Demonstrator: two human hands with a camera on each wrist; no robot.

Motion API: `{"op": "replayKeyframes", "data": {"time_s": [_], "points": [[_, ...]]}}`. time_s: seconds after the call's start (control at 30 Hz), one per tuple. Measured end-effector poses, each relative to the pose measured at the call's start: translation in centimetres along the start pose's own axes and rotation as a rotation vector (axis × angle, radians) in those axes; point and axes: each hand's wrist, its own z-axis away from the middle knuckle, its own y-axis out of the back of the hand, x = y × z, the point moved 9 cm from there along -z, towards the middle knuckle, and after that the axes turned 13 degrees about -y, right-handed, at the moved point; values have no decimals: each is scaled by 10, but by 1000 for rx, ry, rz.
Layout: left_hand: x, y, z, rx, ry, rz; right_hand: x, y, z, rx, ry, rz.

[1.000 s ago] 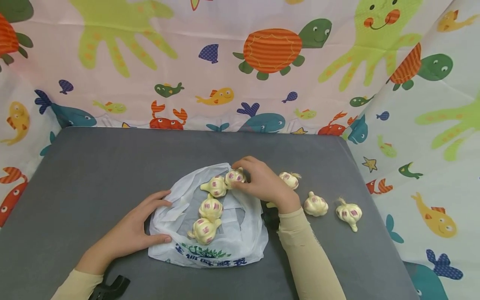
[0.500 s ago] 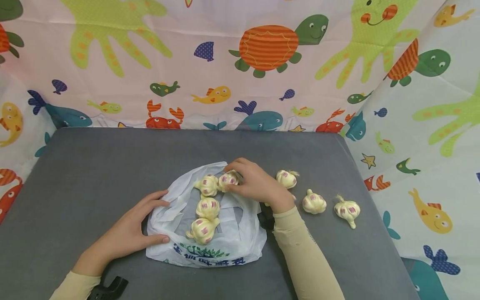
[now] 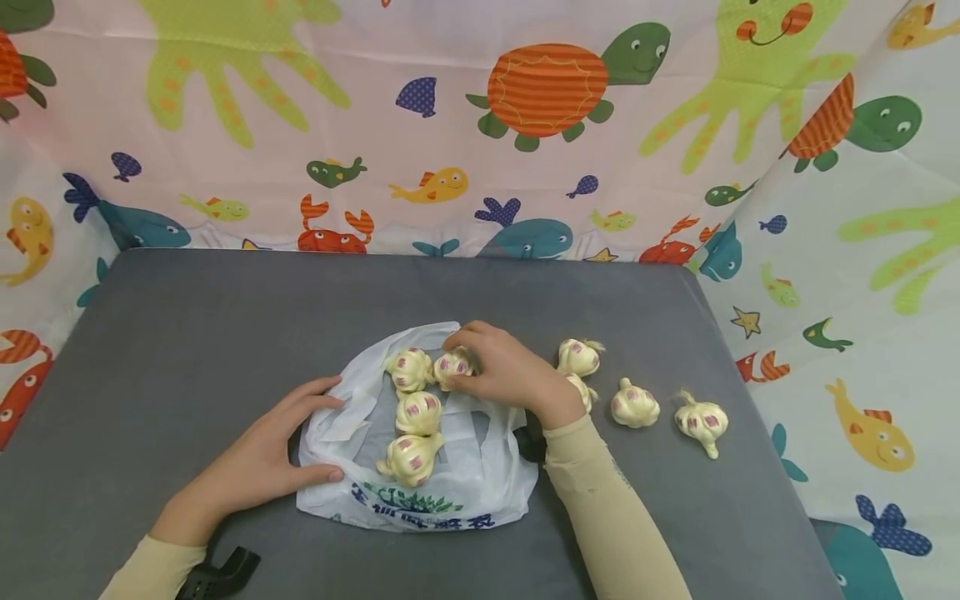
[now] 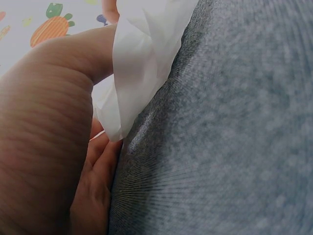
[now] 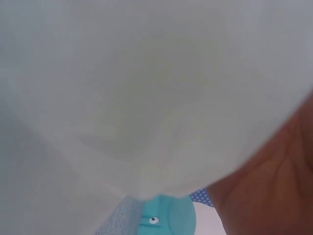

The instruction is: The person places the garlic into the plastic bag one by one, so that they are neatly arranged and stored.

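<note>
A white plastic bag (image 3: 487,492) with green and dark blue print lies on its side of the table, its mouth spread. Several garlic bulbs sit on it, among them a lowest bulb (image 3: 410,460), a middle bulb (image 3: 418,413) and an upper left bulb (image 3: 409,369). My right hand (image 3: 510,367) pinches another garlic bulb (image 3: 452,367) at the bag's upper edge, beside the upper left one. With thumb and fingers spread wide, my left hand (image 3: 262,454) touches the bag's left edge. White plastic (image 4: 142,63) overlaps its thumb in the left wrist view; plastic (image 5: 146,98) also fills most of the right wrist view.
Right of the bag, several more garlic bulbs lie on the grey table (image 3: 225,333), including a far right bulb (image 3: 702,422) and a nearer bulb (image 3: 634,403). One is partly hidden by my right wrist. A patterned curtain (image 3: 255,192) hangs behind the table and along its right side.
My right hand has shifted slightly left with its garlic bulb, and the upper left bulb has moved left and up with it. My left hand stays at the bag's edge.
</note>
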Motion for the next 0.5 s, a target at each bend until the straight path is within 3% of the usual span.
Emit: {"op": "replayKeyframes", "data": {"time_s": [0.5], "points": [[2, -1, -1, -2, 6, 3, -12, -8, 4, -35, 30, 25]]}}
